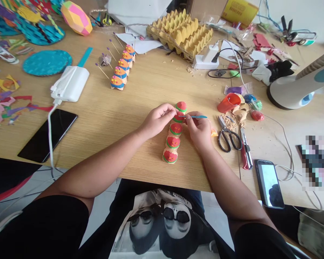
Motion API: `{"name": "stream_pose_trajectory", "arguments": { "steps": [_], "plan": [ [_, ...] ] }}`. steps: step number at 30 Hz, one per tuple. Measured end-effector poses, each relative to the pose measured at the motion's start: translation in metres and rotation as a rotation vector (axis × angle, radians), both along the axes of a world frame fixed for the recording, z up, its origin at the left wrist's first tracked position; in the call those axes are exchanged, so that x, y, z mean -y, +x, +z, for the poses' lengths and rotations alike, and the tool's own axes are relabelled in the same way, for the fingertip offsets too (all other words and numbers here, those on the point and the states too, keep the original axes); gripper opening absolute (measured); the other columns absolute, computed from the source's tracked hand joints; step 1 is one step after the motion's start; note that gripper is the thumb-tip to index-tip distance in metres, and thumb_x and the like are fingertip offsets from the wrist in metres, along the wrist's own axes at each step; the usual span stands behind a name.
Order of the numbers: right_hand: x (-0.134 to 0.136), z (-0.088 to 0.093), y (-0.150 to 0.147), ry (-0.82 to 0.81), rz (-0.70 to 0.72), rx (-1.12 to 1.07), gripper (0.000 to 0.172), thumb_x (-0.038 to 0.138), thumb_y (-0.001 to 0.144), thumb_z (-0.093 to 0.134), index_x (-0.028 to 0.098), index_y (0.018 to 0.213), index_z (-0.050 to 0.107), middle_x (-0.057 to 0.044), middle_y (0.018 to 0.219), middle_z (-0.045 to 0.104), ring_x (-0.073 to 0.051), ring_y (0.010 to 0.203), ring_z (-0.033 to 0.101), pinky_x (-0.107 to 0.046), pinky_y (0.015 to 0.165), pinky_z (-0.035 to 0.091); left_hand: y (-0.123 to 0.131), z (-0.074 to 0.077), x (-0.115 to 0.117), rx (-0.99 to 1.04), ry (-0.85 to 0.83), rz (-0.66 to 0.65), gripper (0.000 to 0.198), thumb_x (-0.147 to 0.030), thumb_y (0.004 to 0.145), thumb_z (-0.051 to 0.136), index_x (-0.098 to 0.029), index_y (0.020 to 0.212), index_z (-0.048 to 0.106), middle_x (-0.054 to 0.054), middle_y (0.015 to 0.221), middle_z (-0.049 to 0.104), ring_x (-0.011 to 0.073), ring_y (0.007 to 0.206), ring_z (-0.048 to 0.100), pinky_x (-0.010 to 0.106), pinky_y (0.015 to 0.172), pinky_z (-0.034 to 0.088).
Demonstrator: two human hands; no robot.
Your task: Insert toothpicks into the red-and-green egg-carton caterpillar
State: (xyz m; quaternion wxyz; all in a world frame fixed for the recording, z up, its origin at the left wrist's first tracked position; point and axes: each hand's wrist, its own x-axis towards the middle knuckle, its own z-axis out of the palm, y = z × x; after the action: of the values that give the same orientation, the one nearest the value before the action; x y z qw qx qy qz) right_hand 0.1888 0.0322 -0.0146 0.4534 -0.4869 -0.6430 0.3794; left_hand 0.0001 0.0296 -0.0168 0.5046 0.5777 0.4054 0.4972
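A strip of egg-carton cups [173, 142] stands on the table in front of me, coated in red and green, with small yellow faces on the nearer cups. My right hand [199, 131] pinches a thin blue plastic modelling tool [199, 116], its tip pointing left over the second cup from the far end. On the strip's left side, my left hand [160, 119] is closed at thumb and forefinger, close to that same cup. Whatever lies between those fingertips is too small to make out. Beside my right hand is a bit of orange material [214, 132].
Scissors [229, 135], a red utility knife [245, 149] and an orange cup [229, 102] lie right. A second painted strip [122, 68] with sticks stands behind. Left are a power bank [71, 84] and a black phone [48, 135]; another phone [269, 183] lies right. Yellow egg trays [179, 32] sit at the back.
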Motion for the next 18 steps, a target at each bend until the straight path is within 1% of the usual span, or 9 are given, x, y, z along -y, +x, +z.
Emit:
{"name": "stream_pose_trajectory", "arguments": {
  "steps": [8,18],
  "plan": [
    [-0.002,-0.0041,0.0009,-0.017,0.01,-0.016,0.024,0.044,0.095,0.063,0.021,0.088,0.069,-0.005,0.084,0.073,-0.02,0.076,0.069,-0.035,0.073,0.056,-0.0005,-0.002,-0.0003,0.004,-0.004,0.005,0.03,-0.049,0.096,0.064,-0.02,0.101,0.068,0.006,0.113,0.075,0.0209,0.111,0.069,0.035,0.101,0.052],
    [-0.0011,0.0005,0.0012,-0.031,0.0,-0.074,0.03,0.05,0.094,0.065,0.021,0.086,0.067,-0.003,0.077,0.072,-0.018,0.071,0.067,-0.032,0.068,0.053,-0.0005,-0.0024,-0.0003,-0.006,-0.015,0.013,0.031,-0.049,0.096,0.064,-0.019,0.101,0.068,0.006,0.114,0.075,0.0205,0.109,0.069,0.034,0.1,0.052]
  ]
}}
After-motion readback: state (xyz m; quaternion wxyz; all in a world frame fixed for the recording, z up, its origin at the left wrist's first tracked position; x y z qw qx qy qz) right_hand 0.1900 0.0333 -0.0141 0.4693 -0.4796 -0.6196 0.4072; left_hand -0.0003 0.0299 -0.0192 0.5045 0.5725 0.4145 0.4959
